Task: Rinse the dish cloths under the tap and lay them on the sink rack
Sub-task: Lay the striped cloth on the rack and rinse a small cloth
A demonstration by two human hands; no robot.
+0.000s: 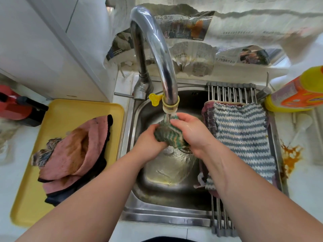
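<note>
Both hands at frame centre: left hand (148,142) and right hand (189,131) gripping green striped cloth (168,135), water running from tap (157,55) over sink (167,194); blue striped cloth (244,137) lying on rack (232,92), right.

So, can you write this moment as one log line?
step: rinse | left hand, right hand: grip green cloth under tap | rack: striped cloth | tray: pink cloths

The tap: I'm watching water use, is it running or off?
Running. A thin stream falls from the tap onto the green striped cloth, which the left hand and right hand grip above the sink.
</note>
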